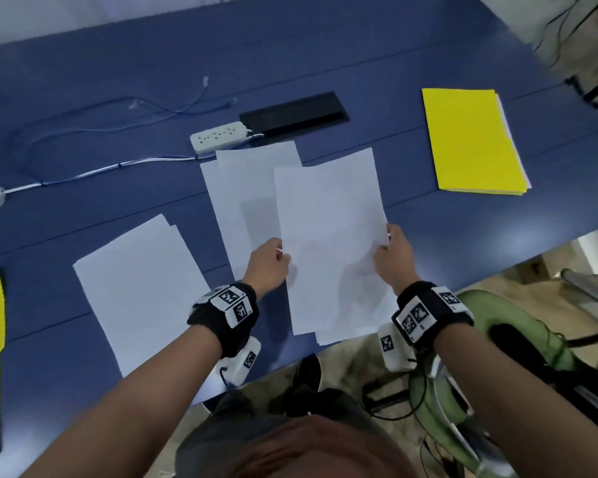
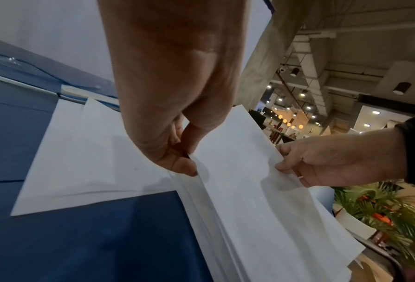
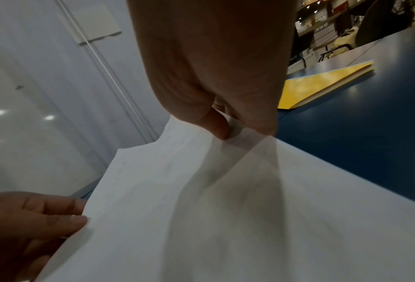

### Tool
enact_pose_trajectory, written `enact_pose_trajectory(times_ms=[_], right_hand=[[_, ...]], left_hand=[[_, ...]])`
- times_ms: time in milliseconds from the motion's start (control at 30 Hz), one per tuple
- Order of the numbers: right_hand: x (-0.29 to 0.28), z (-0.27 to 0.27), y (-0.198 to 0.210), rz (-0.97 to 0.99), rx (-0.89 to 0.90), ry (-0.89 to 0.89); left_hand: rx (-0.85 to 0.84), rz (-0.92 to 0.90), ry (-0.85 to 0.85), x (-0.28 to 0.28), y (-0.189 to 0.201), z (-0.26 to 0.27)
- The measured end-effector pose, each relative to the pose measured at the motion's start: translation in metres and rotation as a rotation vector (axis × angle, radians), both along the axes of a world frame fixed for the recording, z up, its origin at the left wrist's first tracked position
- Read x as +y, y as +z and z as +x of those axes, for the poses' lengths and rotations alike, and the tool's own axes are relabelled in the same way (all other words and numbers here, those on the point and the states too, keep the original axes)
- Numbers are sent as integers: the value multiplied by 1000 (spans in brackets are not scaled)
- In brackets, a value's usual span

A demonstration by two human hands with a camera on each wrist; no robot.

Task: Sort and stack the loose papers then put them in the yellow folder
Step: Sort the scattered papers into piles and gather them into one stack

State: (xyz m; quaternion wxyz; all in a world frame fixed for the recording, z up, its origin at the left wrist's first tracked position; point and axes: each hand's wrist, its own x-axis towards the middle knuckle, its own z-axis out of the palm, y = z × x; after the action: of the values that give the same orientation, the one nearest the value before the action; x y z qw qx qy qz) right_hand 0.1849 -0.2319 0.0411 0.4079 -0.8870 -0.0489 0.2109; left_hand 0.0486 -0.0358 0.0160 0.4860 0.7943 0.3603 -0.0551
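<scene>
my left hand (image 1: pixel 268 262) and right hand (image 1: pixel 392 258) pinch opposite side edges of a paper stack (image 1: pixel 332 243), lifted off the blue table (image 1: pixel 325 56). closed yellow folder (image 1: pixel 472 141) lies at 2 o'clock, more loose sheets (image 1: pixel 135 288) at 9 o'clock, others (image 1: pixel 242 188) at 11.

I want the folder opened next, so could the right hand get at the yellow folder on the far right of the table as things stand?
Probably not yet: the right hand pinches the held sheets together with the left hand. The table between it and the yellow folder looks bare.
</scene>
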Motion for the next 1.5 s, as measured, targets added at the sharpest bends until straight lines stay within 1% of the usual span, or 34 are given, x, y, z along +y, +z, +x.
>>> enact_pose_trajectory(times_ms=[200,267,467,600,733,900,1000,1100,1200,1367,1500], right_hand=[[-21,25,-28,-96,53,29],[-24,31,-36,-120,72,35],[-29,41,-45,-135,112,23],[-31,43,-51,-127,133,13],[-29,43,-59,-151,98,25],[-24,38,-67,-392,-31,94],[-14,35,-63,-445,-89,57],[-2,30,-57,-410,-172,45],[19,21,-51,-339,-217,121],[66,-5,-46,-181,-125,331],[110,-42,-48,-40,-38,422]], left_hand=[[119,-35,-19,-20,-24,23],[119,-90,7,-24,-28,27],[101,-174,93,-30,-39,35],[97,-170,100,-32,-41,38],[96,-182,106,-32,-43,38],[83,-167,108,-28,-48,35],[73,-145,127,-23,-47,31],[84,-128,139,-10,-43,21],[119,-75,145,12,-40,0],[150,29,228,57,-34,-46],[175,69,361,96,-31,-100]])
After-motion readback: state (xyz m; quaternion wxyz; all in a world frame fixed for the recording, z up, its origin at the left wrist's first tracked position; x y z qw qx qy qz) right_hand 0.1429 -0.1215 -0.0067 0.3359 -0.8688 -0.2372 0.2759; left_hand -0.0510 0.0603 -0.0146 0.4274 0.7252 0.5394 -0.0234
